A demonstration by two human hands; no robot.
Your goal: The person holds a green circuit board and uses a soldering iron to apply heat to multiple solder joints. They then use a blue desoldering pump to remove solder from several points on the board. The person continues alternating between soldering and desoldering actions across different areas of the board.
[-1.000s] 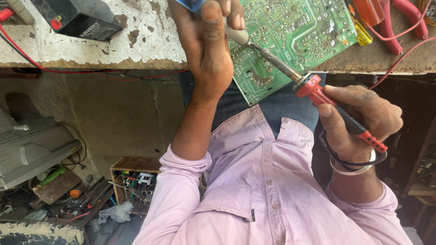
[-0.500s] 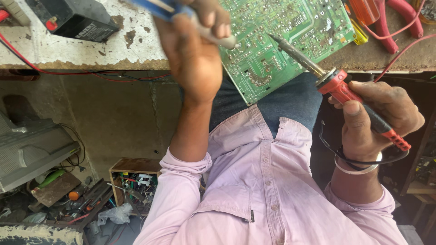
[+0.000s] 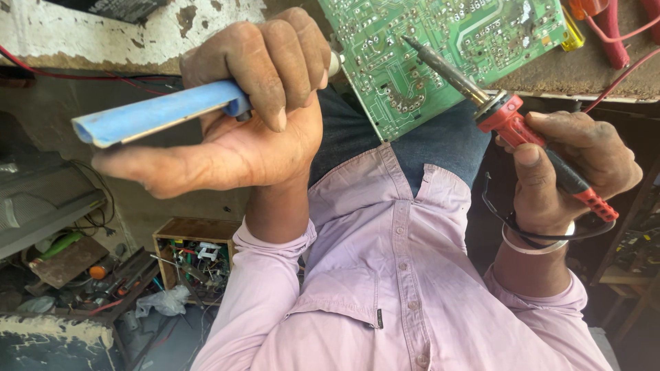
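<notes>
My left hand [image 3: 254, 124] is shut on a blue tube-shaped desoldering pump [image 3: 151, 117], held up near the camera and clear of the board, its end pointing left. A soldering iron [image 3: 509, 120] with a red and black handle is gripped in my right hand [image 3: 570, 165]. Its metal tip rests on the solder side of a green circuit board [image 3: 426, 55]. The board lies tilted over the bench edge above my lap.
A worn white bench top [image 3: 103, 34] runs along the top, with a black box [image 3: 117, 7] at the left and red cables [image 3: 612, 34] at the right. Below on the floor stand a wooden box of parts [image 3: 196, 257] and scattered tools [image 3: 103, 275].
My left hand has drawn back from the board toward the camera with the blue pump. The soldering iron has swung up so its tip sits further onto the board.
</notes>
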